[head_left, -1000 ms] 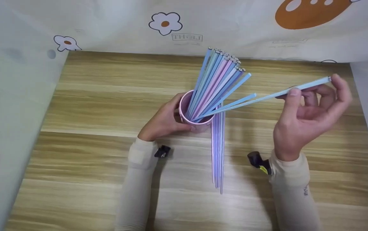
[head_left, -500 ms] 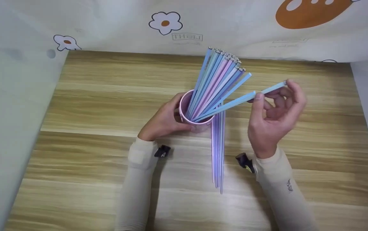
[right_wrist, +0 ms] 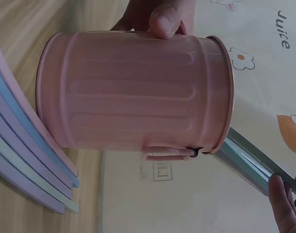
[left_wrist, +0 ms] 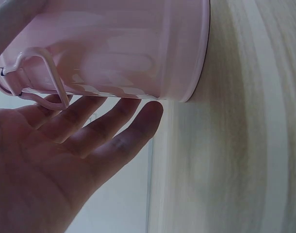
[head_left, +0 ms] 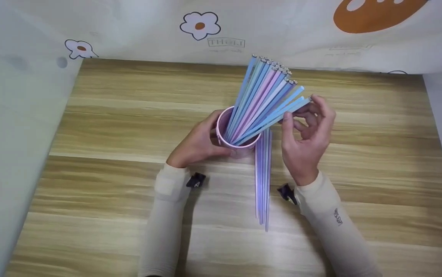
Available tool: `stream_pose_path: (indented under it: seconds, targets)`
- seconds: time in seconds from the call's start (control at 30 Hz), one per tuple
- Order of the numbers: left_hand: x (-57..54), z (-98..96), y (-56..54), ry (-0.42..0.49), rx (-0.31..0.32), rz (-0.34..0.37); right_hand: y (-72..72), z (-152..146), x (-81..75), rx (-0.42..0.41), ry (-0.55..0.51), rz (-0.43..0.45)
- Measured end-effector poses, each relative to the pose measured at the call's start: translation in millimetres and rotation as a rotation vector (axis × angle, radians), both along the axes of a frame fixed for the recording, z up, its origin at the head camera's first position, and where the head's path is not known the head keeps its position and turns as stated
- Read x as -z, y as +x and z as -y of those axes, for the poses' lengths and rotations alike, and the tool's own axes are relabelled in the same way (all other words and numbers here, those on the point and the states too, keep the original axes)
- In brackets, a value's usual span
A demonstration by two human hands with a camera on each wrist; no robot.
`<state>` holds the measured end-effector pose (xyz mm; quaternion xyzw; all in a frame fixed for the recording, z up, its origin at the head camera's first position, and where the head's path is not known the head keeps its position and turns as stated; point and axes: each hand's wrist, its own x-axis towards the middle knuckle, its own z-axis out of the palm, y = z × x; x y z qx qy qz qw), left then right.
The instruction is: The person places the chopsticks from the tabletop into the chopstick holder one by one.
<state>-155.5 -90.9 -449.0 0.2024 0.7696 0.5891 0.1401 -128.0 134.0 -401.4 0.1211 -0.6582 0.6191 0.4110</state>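
My left hand [head_left: 198, 144] holds a pink ribbed cup [head_left: 244, 152] that stands on the table, thumb on the near side and fingers round the far side. In the left wrist view the cup's small side handle [left_wrist: 53, 73] sits near the palm. A bunch of pastel pencils [head_left: 262, 89], many with sparkly gem-like ends, leans up and rightward out of the cup. My right hand [head_left: 307, 138] pinches a pale teal pencil [head_left: 267, 126] near its upper end, a fingertip at the tip. That pencil's lower end is inside the cup.
Several more pencils [head_left: 263, 181] lie side by side on the wood-grain table [head_left: 109, 200], to the right of the cup and pointing toward me. A pale patterned sheet [head_left: 140, 30] hangs behind the table.
My right hand has moved left toward the cup, sliding the teal pencil down into it and bringing it closer to the bunch. The left hand and cup stay in place.
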Motion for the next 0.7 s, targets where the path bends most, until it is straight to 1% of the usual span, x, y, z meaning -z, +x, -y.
stream_pose_path:
  seconds: [0.23,0.47,0.57,0.63,0.7]
  targets:
    - [1.4,1.4,-0.5,0.025,0.013,-0.016,-1.8,3.4,5.9,-0.01,0.037,-0.007]
    - [1.6,1.3,-0.7,0.026,0.015,-0.024,-1.8,-1.2,3.7,-0.047,0.009,-0.043]
    - [1.9,0.7,-0.4,0.032,0.014,-0.02,-2.9,-6.1,1.8,-0.021,-0.025,-0.048]
    - [2.1,0.4,-0.4,0.041,0.015,-0.017,-4.4,-10.6,1.5,0.006,-0.056,-0.031]
    - [2.0,0.2,-0.4,0.048,0.017,-0.018,-6.6,-15.8,1.8,0.028,-0.087,0.004]
